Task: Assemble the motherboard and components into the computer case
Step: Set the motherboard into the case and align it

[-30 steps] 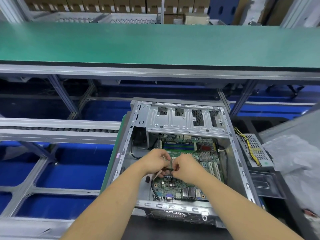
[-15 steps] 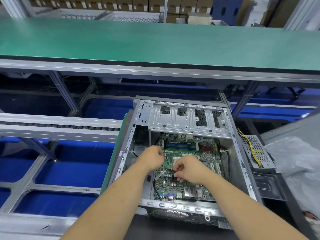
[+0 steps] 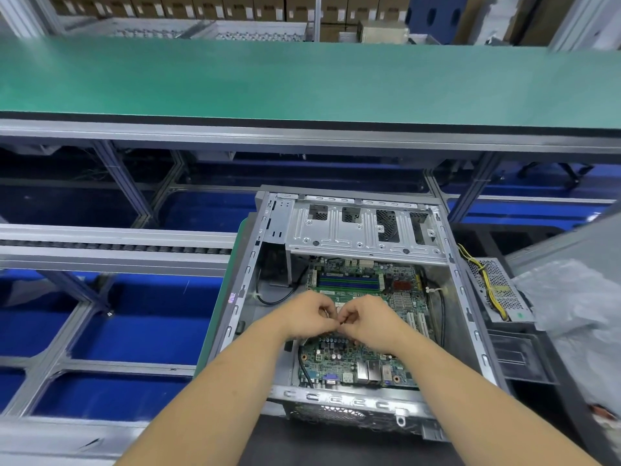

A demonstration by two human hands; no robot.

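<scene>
While both hands work mid-case, the motherboard (image 3: 366, 334) sits inside the computer case (image 3: 349, 297).
Head view: left hand (image 3: 307, 316) & right hand (image 3: 368, 319) meet, fingers curled, pinching sth small, can't tell what. Power supply (image 3: 495, 289) lies outside, uninstalled; drive cage (image 3: 363, 230) looks vacant.

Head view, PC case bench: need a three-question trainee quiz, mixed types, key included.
1. True or false: the motherboard already lies inside the computer case.
2. The perforated metal unit with yellow wires lies: A) inside the case, B) outside it to the right, C) on the green conveyor belt.
3. Where do the left hand and right hand meet?

Key: 1 true. 2 B. 3 Over the middle of the motherboard, fingertips together; whatever small part they pinch is too small to tell.
</scene>
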